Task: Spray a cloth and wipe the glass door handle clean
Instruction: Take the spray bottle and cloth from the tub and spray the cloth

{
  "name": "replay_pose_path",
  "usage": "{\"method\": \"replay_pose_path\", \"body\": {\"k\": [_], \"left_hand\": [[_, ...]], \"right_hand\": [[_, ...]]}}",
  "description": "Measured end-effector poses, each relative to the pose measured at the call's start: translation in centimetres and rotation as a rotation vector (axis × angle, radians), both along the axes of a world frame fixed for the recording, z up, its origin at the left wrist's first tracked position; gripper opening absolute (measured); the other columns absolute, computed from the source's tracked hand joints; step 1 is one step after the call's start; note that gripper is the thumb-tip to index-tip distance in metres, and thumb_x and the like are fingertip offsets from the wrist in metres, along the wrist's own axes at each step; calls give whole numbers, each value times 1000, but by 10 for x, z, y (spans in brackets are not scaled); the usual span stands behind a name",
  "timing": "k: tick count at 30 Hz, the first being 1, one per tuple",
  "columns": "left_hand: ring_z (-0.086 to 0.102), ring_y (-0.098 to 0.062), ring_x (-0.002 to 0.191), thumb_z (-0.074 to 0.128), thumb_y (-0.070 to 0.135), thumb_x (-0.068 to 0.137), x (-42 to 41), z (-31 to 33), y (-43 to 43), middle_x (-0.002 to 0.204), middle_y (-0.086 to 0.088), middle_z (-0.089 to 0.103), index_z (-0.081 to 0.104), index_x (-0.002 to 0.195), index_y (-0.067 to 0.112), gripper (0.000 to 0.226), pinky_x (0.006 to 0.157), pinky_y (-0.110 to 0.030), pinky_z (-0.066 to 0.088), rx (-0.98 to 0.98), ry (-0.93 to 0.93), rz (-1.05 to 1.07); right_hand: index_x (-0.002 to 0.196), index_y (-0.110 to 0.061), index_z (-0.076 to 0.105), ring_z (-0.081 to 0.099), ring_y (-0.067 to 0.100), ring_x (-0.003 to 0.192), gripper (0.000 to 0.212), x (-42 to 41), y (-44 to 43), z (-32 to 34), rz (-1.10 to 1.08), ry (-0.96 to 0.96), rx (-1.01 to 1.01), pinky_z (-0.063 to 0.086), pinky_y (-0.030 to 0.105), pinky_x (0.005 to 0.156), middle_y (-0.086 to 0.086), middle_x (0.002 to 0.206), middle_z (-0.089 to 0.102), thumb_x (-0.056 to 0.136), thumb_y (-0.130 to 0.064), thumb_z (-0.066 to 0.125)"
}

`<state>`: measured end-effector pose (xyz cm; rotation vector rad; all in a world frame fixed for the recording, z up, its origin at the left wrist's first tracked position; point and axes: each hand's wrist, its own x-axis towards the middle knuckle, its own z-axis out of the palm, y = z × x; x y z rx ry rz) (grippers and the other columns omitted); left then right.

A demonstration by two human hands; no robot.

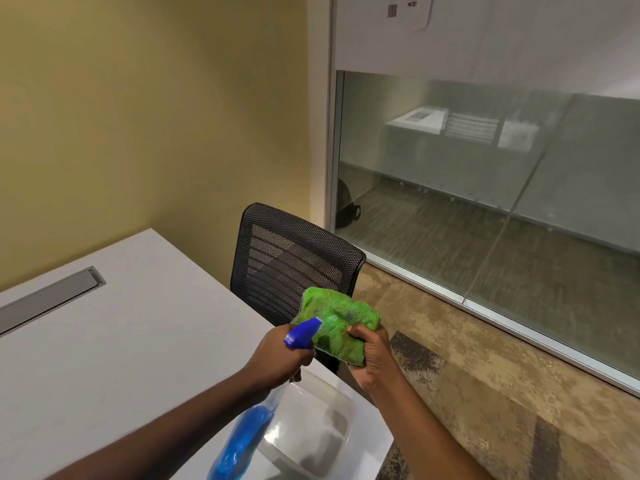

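Item, cloth (337, 323): green, bunched, clenched in your right hand (372, 358), held just past the table (121, 323) corner. Item, spray bottle (249, 431): clear with blue liquid, blue nozzle (303, 332) touching or almost touching the cloth; your left hand (280, 362) is wrapped round its neck, fingers closed on the trigger end. Item, door handle: not in view; only a glass wall (485, 188) beyond the table. Step in hand, by the look of it: wetting the cloth. Do it well by drawing the nozzle slightly back so the mist spreads, opening a flatter face of cloth toward it, and stopping at damp, not dripping. Item, clear tub (311, 431): on the table corner, under the bottle; keep the bottle base from knocking it. Item, mesh chair (294, 261): pushed in at the table's far side, just behind the cloth. Open room: carpeted floor (485, 393) right of the table, running along the glass wall; turn that way.
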<state>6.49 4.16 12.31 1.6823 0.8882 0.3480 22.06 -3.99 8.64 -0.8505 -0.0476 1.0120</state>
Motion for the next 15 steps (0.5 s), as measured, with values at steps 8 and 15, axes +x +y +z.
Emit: {"method": "replay_pose_path", "body": {"k": [8,15], "left_hand": [[54,-21,46,61,15,55,-2,1,2,54,-7,54,59,69,3,18,53,-29,44,16,-8,10],[59,-19,50,63,22,55,-1,-1,-3,62,-10,59,62,81,0,33,56,-32,49,35,-22,-19]], "right_hand": [[101,-3,69,72,35,82,38,-6,1,5,-9,1,11,57,45,60,19,91,74,80,18,46],[102,-3,69,72,35,80,38,-7,2,8,-15,-13,7,57,45,60,19,90,73,79,18,46]]}}
